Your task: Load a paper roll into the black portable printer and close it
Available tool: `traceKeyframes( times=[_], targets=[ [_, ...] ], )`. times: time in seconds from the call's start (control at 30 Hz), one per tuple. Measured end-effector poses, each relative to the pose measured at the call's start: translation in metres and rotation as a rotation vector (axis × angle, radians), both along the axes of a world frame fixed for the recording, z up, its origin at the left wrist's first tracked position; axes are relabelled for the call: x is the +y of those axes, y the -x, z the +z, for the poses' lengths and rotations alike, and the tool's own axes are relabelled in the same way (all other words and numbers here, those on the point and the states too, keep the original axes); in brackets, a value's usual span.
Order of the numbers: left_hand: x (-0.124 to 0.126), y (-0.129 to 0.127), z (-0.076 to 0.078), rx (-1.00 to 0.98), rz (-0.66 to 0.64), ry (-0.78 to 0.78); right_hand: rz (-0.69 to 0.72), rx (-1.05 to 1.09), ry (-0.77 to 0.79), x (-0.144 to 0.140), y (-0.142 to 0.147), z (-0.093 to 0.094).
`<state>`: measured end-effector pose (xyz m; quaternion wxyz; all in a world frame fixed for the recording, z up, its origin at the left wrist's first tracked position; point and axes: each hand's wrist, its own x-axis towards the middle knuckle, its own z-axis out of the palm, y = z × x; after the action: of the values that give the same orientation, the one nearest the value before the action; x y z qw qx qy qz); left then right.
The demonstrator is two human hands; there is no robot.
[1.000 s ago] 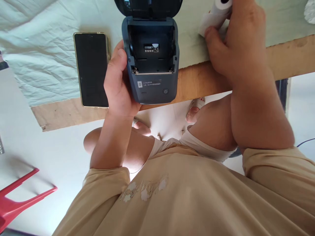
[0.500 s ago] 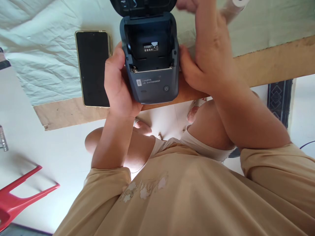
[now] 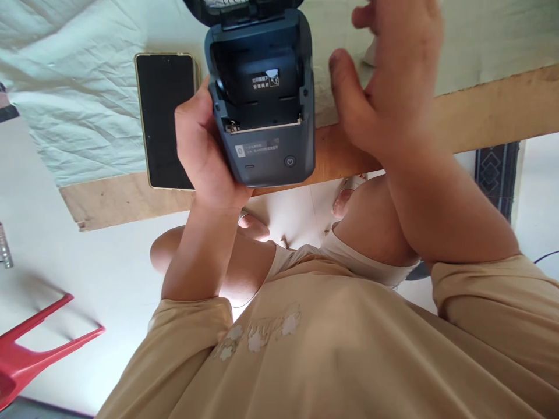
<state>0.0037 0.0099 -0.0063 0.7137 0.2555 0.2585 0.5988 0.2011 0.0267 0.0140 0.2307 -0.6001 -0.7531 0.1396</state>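
Note:
A dark blue-grey portable label printer [image 3: 266, 157] is held up over the table's near edge, its lid [image 3: 244, 11] swung back and its paper bay bare inside. My left hand [image 3: 207, 151] grips the printer's left side, thumb along its edge, the other fingers hidden beneath. To the right of the printer, my right hand [image 3: 388, 81] is apart from it, thumb and fingers spread. A white roll [image 3: 370, 53] lies mostly hidden behind my right hand. Left of the printer lies a phone [image 3: 166, 116] with a dark screen, partly covered by my left hand.
A pale green cloth [image 3: 87, 105] covers the table, leaving a strip of bare wooden edge [image 3: 126, 201]. My legs are under that edge. A red plastic stool [image 3: 39, 361] stands on the white floor at lower left. A dark patterned strip [image 3: 495, 180] is at right.
My right hand has let go of the printer's right side and moved right, now in front of the white roll. The printer has shifted slightly left in my left hand.

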Motion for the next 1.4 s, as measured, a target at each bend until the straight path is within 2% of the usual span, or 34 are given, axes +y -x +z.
traceKeyframes(
  times=[0.07, 0.17, 0.3, 0.4, 0.5, 0.83, 0.93, 1.0, 1.07, 1.17, 1.3, 1.4],
  targets=[
    [0.001, 0.001, -0.003, 0.024, 0.015, 0.002, 0.078, -0.023, 0.086, 0.001, 0.002, -0.006],
    [0.002, 0.004, -0.007, 0.105, -0.033, -0.037, 0.154, -0.082, 0.218, 0.0, 0.007, -0.012],
    [0.004, 0.007, -0.012, 0.276, -0.053, -0.084, 0.107, -0.16, 0.29, -0.002, 0.014, -0.008],
    [0.005, 0.008, -0.014, 0.205, -0.043, -0.099, 0.066, -0.222, 0.326, -0.004, 0.019, -0.002],
    [0.004, 0.007, -0.014, 0.119, -0.017, -0.067, 0.06, -0.274, 0.339, -0.004, 0.023, 0.002],
    [0.004, 0.012, -0.018, 0.204, -0.102, -0.052, 0.01, -0.332, 0.29, -0.01, 0.027, 0.014],
    [0.001, 0.008, -0.012, 0.192, -0.041, -0.023, -0.028, -0.357, 0.313, -0.013, 0.024, 0.019],
    [0.0, 0.006, -0.006, 0.242, 0.006, -0.006, -0.064, -0.379, 0.354, -0.015, 0.02, 0.022],
    [0.001, 0.005, -0.003, 0.311, -0.003, -0.006, -0.088, -0.386, 0.377, -0.016, 0.016, 0.023],
    [0.004, 0.007, -0.006, 0.339, -0.03, -0.033, -0.067, -0.357, 0.366, -0.02, 0.01, 0.024],
    [0.006, 0.01, -0.013, 0.246, -0.037, -0.028, 0.003, -0.332, 0.355, -0.026, 0.004, 0.023],
    [0.004, 0.01, -0.013, 0.231, -0.036, -0.046, 0.054, -0.35, 0.321, -0.029, -0.001, 0.022]
  ],
)
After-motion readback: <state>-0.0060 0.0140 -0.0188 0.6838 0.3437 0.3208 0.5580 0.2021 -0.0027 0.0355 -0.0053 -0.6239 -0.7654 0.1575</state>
